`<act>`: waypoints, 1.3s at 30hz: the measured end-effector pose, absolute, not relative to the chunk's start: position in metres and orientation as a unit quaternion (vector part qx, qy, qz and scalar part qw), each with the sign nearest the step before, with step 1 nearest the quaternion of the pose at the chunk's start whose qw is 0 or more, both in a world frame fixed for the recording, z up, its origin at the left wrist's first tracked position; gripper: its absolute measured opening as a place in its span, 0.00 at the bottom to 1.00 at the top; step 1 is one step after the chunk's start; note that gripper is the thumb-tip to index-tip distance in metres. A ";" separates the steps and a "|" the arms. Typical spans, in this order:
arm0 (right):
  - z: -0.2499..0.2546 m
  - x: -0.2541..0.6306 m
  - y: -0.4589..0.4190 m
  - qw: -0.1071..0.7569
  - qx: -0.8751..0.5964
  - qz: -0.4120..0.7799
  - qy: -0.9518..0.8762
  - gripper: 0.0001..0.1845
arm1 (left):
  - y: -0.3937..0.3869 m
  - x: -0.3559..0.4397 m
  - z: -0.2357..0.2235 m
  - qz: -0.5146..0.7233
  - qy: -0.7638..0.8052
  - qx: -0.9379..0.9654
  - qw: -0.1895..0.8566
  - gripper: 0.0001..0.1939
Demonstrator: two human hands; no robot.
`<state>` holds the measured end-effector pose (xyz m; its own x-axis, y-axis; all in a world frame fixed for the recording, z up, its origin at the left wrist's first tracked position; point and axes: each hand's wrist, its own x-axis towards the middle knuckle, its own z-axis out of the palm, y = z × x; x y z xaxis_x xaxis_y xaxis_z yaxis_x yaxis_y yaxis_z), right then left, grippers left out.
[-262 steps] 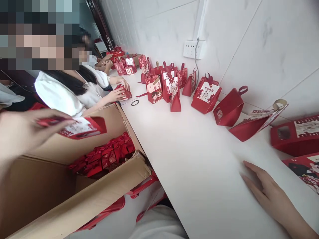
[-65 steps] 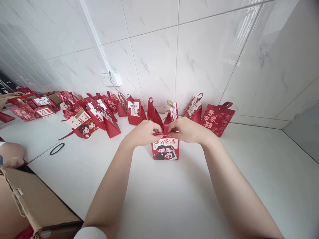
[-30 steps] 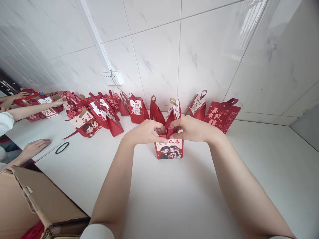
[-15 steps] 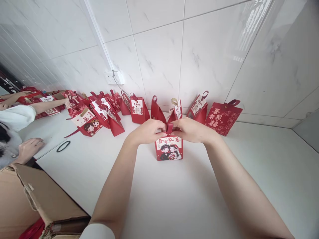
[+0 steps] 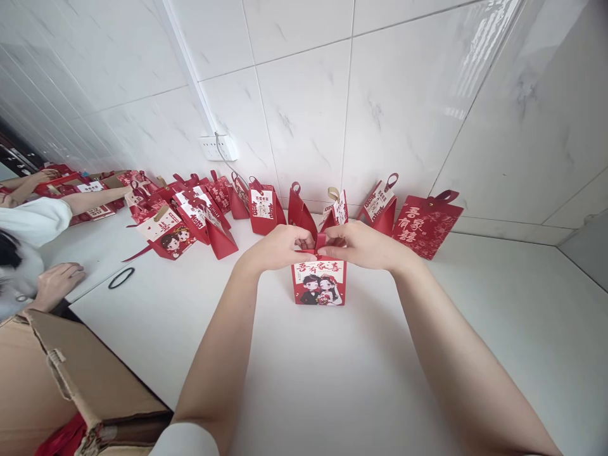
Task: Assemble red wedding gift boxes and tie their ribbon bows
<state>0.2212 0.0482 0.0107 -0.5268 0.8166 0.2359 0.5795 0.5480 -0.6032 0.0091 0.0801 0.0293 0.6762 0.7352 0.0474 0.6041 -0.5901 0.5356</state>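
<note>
A red and white gift box (image 5: 319, 285), printed with a cartoon bride and groom, stands upright on the white table in front of me. My left hand (image 5: 285, 247) pinches its top edge from the left. From the right, my right hand (image 5: 358, 246) grips the same top edge, thumb on the front face. Between my fingers a dark red ribbon loop (image 5: 321, 240) sticks up from the box. The back of the box top is hidden behind my hands.
Several red gift boxes (image 5: 266, 206) with ribbon loops line the tiled wall, with a larger red one (image 5: 427, 225) at right. A black hair tie (image 5: 121, 278) lies at left. An opened cardboard carton (image 5: 80, 373) stands at lower left. Another person's hand (image 5: 59, 283) rests on the table.
The gift box has shifted slightly left and its front now faces me more squarely. Both hands keep hold of its top, the fingers slightly re-placed around the ribbon loop.
</note>
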 end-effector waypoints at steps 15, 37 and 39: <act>0.013 0.213 0.046 0.276 -0.427 0.153 -0.847 0.11 | 0.075 0.015 0.033 0.129 0.408 0.873 0.234 0.08; 0.022 0.212 0.041 0.520 -0.329 0.143 -0.775 0.11 | 0.066 0.014 0.046 0.423 0.411 0.738 0.329 0.16; 0.024 0.210 0.039 0.525 -0.319 0.136 -0.777 0.12 | 0.063 0.017 0.046 0.440 0.407 0.729 0.331 0.15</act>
